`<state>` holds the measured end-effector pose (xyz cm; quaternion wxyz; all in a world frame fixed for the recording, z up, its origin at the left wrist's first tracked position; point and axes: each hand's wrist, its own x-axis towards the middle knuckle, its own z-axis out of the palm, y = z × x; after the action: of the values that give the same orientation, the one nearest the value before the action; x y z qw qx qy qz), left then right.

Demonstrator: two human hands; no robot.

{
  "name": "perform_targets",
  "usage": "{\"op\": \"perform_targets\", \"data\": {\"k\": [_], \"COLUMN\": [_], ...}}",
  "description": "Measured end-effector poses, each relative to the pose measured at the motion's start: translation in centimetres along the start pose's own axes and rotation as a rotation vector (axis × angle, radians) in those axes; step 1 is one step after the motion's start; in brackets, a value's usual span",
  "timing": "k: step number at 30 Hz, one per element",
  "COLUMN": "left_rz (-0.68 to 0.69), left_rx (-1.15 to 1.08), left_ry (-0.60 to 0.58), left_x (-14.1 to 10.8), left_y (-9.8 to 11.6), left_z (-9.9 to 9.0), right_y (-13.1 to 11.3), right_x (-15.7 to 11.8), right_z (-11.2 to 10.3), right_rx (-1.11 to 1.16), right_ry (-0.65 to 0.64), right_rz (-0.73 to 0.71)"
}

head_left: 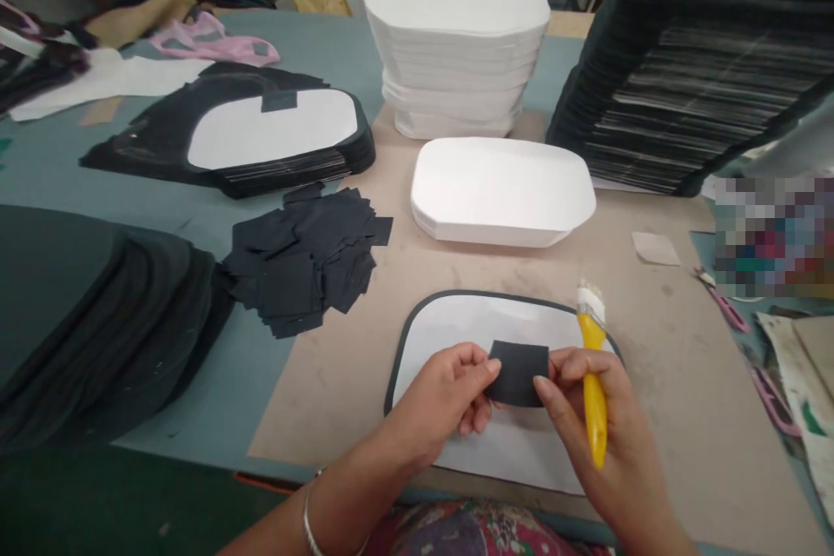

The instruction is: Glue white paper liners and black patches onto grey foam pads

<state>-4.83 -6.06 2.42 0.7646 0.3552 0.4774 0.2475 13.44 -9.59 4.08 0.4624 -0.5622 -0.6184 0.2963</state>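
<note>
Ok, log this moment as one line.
left hand: black rectangular patch | right hand: same patch, yellow-handled brush | below: white black-edged rounded panel

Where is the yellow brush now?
In the head view, the yellow-handled brush is held in the right hand, over the white panel's right side, beside a black patch.

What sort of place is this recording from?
Probably a small hand-assembly workshop: a tall stack of white cut shapes, a heap of cut black patches, and a yellow-handled brush on a long work table.
</note>
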Motion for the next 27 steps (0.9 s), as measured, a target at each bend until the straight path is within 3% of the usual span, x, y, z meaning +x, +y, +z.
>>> {"op": "perform_targets", "data": {"k": [3,8,13,22,25,27], "left_rz": [0.080,0.300,0.234,0.198,0.204,0.256], "left_rx": [0.159,0.821,1.218,1.511,1.381,1.248], "left_ry": [0.080,0.347,0.458,0.485,0.541,0.608], "left_x": [1.6,4.2,5.5,5.5,4.0,1.9], "left_y": [0.9,2.8,3.7,3.7,3.9,4.3], "left_z": [0.0,0.1,0.7,1.2,-0.4,-3.0], "right_y": [1.8,3.8,4.9,5.9,5.3,5.0], "right_x": [0.9,3.4,4.7,4.5,4.2,3.4], "right_z": [0.0,0.6,1.2,1.4,0.1,-1.7], "right_rx": [-0.094,-0.289,-0.526,-0.775,-0.757,-0.759], "right_ry": [-0.008,-0.029,-0.062,-0.090,-0.045,0.009], "right_rz": [0.092,0.172,0.146,0.047,0.050,0.081]}}
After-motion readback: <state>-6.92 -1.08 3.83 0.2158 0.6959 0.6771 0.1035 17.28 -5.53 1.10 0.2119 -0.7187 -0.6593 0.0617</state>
